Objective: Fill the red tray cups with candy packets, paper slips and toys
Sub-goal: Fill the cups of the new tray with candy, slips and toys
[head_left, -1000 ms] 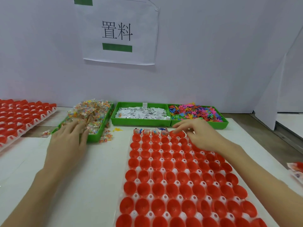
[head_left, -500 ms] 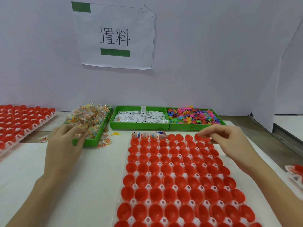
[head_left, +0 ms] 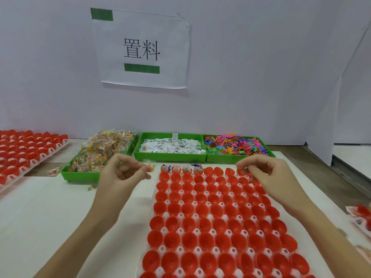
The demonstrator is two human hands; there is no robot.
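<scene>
— We are lifting our left hand [head_left: 120,173] out of the green bin of candy packets [head_left: 100,155], where it was lying flat a second ago. Now it is pinching one candy packet [head_left: 149,167] between thumb and fingertips, just beside the far left corner of the red tray [head_left: 210,217].

— And our right hand [head_left: 261,173]? A moment back it was reaching over the middle of the far row.

— We are drawing it rightward; it is hanging over the far right cups [head_left: 241,172] with the fingers curled. Whether we are holding anything small in it, we cannot tell.

— So where are we standing with the task?

— Only the first four cups [head_left: 181,169] of the far row are carrying fillings. The rest of the tray is sitting bare on the white bench [head_left: 50,217], so we are judging ourselves barely started.

— The fresh packet probably belongs in the fifth cup, then.

— Likely. The paper slips [head_left: 170,146] and the toys [head_left: 234,145] are waiting in their own green bins behind the tray, and we are going to need both.

— A few packets [head_left: 53,171] are lying loose on the bench beside the candy bin.
</scene>
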